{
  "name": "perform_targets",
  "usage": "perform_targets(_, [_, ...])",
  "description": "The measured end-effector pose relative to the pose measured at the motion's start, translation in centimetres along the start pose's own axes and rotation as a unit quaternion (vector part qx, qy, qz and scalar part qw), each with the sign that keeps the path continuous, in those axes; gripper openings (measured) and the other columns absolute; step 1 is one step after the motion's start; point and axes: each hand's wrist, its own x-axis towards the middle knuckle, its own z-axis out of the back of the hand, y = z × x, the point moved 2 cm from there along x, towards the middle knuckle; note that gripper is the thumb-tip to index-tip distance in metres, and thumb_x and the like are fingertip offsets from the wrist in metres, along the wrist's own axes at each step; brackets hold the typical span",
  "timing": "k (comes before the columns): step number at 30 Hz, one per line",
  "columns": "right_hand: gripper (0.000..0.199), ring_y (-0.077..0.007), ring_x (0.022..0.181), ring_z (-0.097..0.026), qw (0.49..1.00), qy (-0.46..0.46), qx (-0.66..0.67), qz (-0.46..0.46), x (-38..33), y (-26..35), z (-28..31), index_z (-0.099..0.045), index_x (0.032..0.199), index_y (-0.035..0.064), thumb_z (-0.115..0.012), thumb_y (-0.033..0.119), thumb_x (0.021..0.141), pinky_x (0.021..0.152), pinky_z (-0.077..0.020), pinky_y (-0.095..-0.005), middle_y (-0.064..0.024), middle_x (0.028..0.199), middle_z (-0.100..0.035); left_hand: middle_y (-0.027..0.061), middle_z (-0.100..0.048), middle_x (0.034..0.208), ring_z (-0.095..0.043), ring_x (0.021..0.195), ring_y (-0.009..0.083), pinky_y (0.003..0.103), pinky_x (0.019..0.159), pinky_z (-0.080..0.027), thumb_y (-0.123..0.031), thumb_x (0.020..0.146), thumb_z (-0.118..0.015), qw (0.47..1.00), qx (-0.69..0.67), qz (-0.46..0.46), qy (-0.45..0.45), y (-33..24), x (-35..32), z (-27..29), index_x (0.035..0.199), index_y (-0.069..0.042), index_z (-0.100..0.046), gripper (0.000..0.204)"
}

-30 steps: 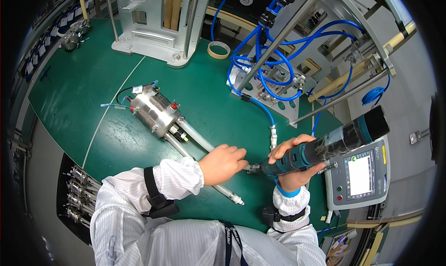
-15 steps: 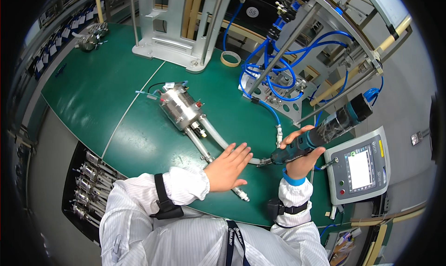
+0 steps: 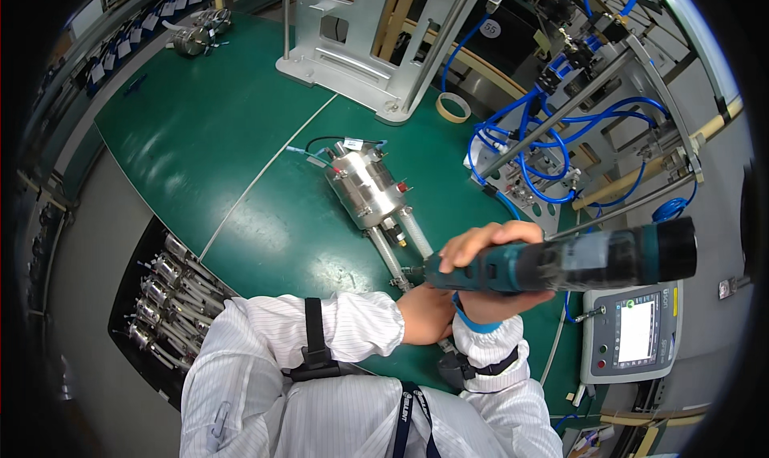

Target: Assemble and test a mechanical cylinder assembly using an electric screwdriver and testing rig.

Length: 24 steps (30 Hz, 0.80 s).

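My right hand is wrapped round a teal and black cordless screwdriver. The tool lies nearly level, its thick black end to the right and its working tip toward the hoses. Under that tip is my left hand, touching or almost touching the right wrist; its fingers are hidden. Beyond both hands a shiny steel canister rests on its side on the green table. Two braided hoses, a left hose with a clamp and a right hose, run from it toward my hands. Their near ends are mostly covered.
A grey tester with a lit screen stands at right. Behind are a metal frame, a tape roll and coiled blue air tubes. A black bin with several similar canisters sits at lower left.
The whole view has shifted. My right hand has brought the screwdriver leftward and turned it closer to level. My left hand, spread flat before, has moved in beneath the tool's tip.
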Motion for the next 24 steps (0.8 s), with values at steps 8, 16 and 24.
perform_targets(8, [0.08,-0.0259,0.053,-0.059,0.998,-0.001,-0.027,-0.049,0.0,-0.7,-0.7,-0.04,0.105,0.0047,-0.033,0.082,0.085,0.052,-0.0512,-0.037,-0.0151,0.071,-0.059,0.0133,-0.066,0.1,-0.055,0.109,0.034,0.043,0.092,-0.046,-0.025,0.077,-0.063,0.997,-0.034,0.044,-0.057,-0.1,-0.7,0.0,0.091,-0.005,-0.068,0.025])
perform_targets(16, [0.08,-0.0244,0.054,-0.059,0.998,0.009,-0.016,-0.064,-0.2,-1.5,-0.5,-0.039,0.106,0.0055,-0.035,0.083,0.084,0.052,-0.0509,-0.0368,-0.0135,0.07,-0.057,0.0151,-0.066,0.092,-0.061,0.099,0.0337,0.043,0.08,-0.053,-0.022,0.079,-0.063,0.996,-0.066,0.03,-0.05,0.4,-0.8,-0.7,0.092,-0.002,-0.066,0.024])
perform_targets(24, [0.081,-0.025,0.051,-0.059,0.989,0.089,0.087,-0.074,0.3,-1.8,0.8,-0.044,0.1,0.0046,-0.036,0.083,0.084,0.052,-0.0515,-0.0396,-0.0168,0.069,-0.061,0.0161,-0.066,0.079,-0.066,0.077,0.034,0.043,0.065,-0.054,-0.025,0.084,-0.06,0.993,-0.1,0.044,-0.054,-0.5,-0.4,1.2,0.08,-0.004,-0.065,0.022])
